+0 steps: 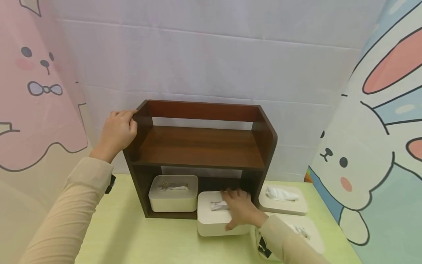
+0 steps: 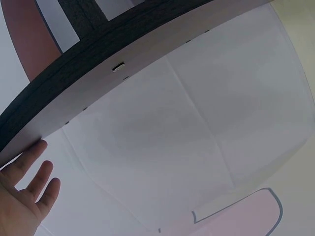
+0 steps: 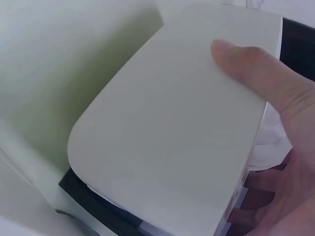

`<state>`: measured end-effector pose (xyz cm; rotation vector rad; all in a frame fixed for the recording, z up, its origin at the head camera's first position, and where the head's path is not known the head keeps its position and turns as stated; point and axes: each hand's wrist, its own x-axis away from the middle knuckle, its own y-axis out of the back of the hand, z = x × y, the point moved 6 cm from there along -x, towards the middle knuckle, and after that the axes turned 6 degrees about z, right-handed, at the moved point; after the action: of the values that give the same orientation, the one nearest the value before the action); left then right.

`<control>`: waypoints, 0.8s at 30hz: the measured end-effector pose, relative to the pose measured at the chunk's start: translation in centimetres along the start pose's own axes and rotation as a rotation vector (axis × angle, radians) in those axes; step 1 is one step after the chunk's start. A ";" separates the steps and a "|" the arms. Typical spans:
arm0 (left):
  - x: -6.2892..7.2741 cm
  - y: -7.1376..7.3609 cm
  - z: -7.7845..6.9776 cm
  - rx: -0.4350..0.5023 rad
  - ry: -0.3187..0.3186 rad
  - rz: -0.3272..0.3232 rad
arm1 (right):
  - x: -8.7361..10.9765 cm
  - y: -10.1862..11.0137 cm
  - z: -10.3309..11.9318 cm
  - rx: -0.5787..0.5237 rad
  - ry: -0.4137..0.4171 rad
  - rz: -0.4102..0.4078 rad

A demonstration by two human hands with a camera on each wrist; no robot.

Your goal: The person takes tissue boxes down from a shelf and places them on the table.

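Observation:
A dark brown two-tier desktop shelf (image 1: 201, 146) stands on the table. My left hand (image 1: 118, 130) grips the upper edge of its left side panel; in the left wrist view, the fingers (image 2: 47, 196) lie by the panel's outer face. With my right hand (image 1: 242, 209) I hold a white tissue box (image 1: 211, 218) at the right half of the lower compartment, its front part sticking out past the shelf. The thumb (image 3: 246, 61) presses the box's front, and the other fingers reach over its top. Beside it, another tissue box (image 1: 173, 200) sits inside the lower compartment's left half.
To the right of the shelf, two more tissue boxes (image 1: 300, 207) (image 1: 313, 238) lie on the pale green table (image 1: 158, 242), the nearer one partly behind my right sleeve. A white cloth (image 1: 211, 62) hangs behind, with cartoon-printed curtains (image 1: 356, 176) at both sides.

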<state>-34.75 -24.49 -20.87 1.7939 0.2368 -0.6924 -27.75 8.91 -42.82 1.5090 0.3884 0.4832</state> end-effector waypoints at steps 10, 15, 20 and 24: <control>0.1 0.0 0.1 -0.006 0.018 0.015 | 1.9 -1.2 1.8 -0.057 0.002 0.066; 0.1 0.0 0.1 -0.007 0.021 0.017 | 2.9 -1.6 2.7 -0.070 0.019 0.068; 0.1 0.1 0.0 -0.012 0.015 0.012 | 3.8 -2.1 3.3 -0.071 0.019 0.074; 0.1 0.1 0.1 -0.011 0.016 0.010 | 4.4 -2.7 3.5 -0.049 0.016 0.062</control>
<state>-34.64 -24.61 -20.85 1.7899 0.2418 -0.6682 -22.05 8.26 -45.13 1.4738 0.3408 0.5505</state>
